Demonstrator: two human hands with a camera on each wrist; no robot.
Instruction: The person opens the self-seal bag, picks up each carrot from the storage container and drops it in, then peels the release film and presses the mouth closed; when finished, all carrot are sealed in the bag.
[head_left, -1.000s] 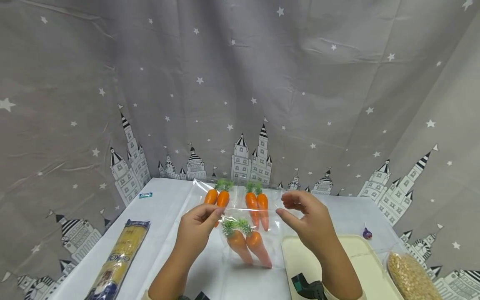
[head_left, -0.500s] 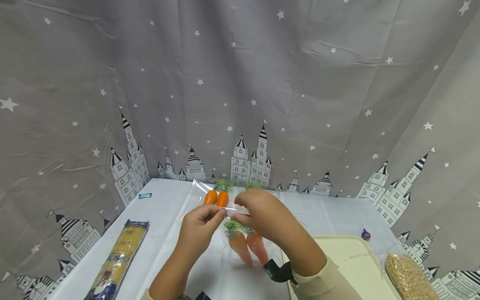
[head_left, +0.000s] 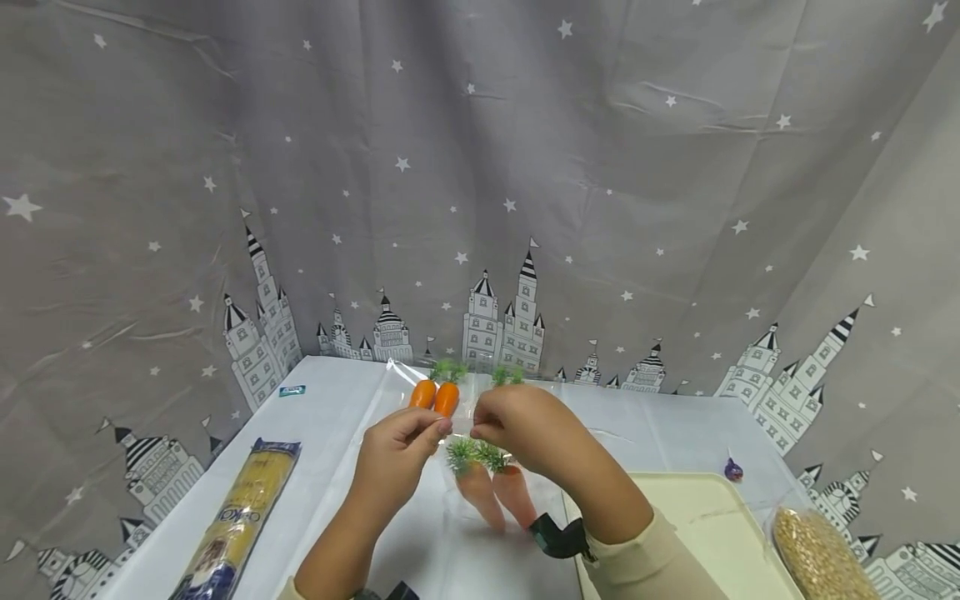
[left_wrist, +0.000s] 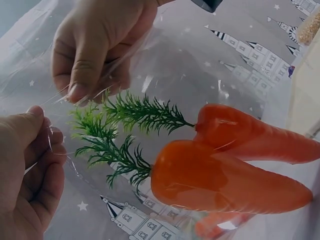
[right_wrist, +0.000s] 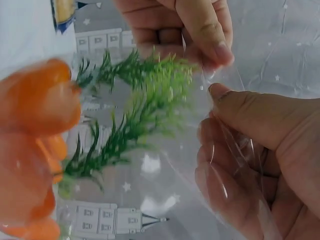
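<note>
Two orange carrots (left_wrist: 230, 180) with feathery green tops hang inside a clear plastic bag (left_wrist: 220, 85), leaves toward its upper edge. My left hand (head_left: 393, 454) pinches that edge between thumb and fingers. Close beside it, my right hand (head_left: 528, 425) also pinches the bag's film, thumb against fingers, as the left wrist view shows. A small gap separates the two hands. Behind them, more carrots (head_left: 447, 400) lie in clear film on the table. Farther right, only the green tops (head_left: 507, 376) of another pair show; my right hand hides the rest.
A yellow spaghetti packet (head_left: 243, 508) lies on the left, with a small teal packet (head_left: 292, 390) behind it. On the right are a cream tray (head_left: 705, 525), a bag of grain (head_left: 821, 554) and a purple-wrapped lollipop (head_left: 732, 469). A grey castle-print curtain (head_left: 480, 167) stands behind.
My right hand has moved left, from apart at the bag's right side to close beside my left hand, and now pinches the film. The left hand keeps its place and its pinch.
</note>
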